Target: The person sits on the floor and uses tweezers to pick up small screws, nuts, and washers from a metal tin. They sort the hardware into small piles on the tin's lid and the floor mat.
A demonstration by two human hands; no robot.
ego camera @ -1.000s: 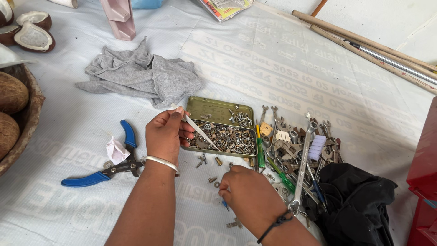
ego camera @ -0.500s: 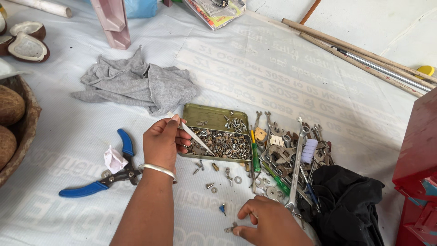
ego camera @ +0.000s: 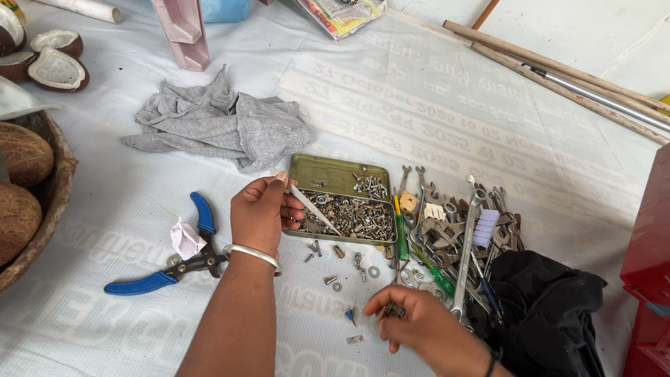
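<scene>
While the left hand (ego camera: 259, 215) grips a thin pale rod (ego camera: 314, 209) over the green tin (ego camera: 328, 169) of screws, the right hand (ego camera: 419, 327) pinches small hardware (ego camera: 393, 309) off the white sheet (ego camera: 125, 209); loose bits (ego camera: 335, 279) look unsorted
</scene>
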